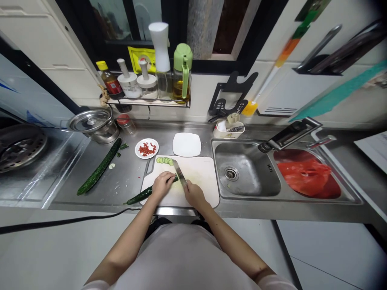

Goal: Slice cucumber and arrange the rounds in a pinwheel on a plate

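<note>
On a white cutting board [199,173] lies a dark green cucumber [140,196], its far end toward the knife. My left hand [163,184] is closed over the cucumber, pressing it to the board. A kitchen knife [179,171] is gripped by the handle in my right hand [194,195], its blade across the cucumber's cut end. Several round cucumber slices [165,160] lie in an overlapping row at the board's far edge, by the blade tip. Behind the board are a plate with chopped red pieces [147,149] and a white square plate [186,144].
A second cucumber [99,169] lies on the steel counter to the left, near a lidded pot [93,123]. At right is a double sink [248,169] with a red plastic bag [305,177] in one basin. A condiment rack [151,101] hangs above the counter.
</note>
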`<state>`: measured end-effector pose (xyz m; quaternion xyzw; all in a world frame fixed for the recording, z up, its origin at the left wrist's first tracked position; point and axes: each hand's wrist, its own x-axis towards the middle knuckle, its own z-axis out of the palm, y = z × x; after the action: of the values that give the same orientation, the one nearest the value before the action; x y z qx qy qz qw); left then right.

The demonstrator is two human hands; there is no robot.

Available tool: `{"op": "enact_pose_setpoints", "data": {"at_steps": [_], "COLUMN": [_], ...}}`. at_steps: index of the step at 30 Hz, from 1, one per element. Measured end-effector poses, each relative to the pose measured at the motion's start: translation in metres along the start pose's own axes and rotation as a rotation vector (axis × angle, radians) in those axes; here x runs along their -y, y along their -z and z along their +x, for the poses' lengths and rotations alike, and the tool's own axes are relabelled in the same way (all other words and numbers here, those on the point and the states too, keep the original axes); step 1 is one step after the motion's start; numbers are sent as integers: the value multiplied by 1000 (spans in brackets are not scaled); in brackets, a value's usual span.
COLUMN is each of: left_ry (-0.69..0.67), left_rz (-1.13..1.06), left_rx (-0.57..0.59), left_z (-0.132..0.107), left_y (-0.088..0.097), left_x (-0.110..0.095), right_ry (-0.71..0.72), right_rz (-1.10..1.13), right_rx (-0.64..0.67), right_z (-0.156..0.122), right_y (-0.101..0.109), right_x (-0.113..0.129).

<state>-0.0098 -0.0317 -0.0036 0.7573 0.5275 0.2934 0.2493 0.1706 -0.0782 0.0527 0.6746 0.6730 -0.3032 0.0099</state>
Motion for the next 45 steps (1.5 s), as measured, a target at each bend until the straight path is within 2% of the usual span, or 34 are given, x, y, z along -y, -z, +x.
{"op": "enact_pose_setpoints", "data": {"at_steps": [30,37,45], "left_ry": [-56,-73,-60], "left_rz": [72,88,85], "left_rx": [7,10,6], "left_z": [-1,-2,-1], "left_y": [-2,-3,-3], "left_x": [-1,-1,-3], "right_ry": [-24,-17,-57], "right_rz": [-140,-135,-158], "right_rx": [59,90,146], "right_z": [-13,-19,-39], "right_y": [13,9,8], "right_x": [26,17,10]}}
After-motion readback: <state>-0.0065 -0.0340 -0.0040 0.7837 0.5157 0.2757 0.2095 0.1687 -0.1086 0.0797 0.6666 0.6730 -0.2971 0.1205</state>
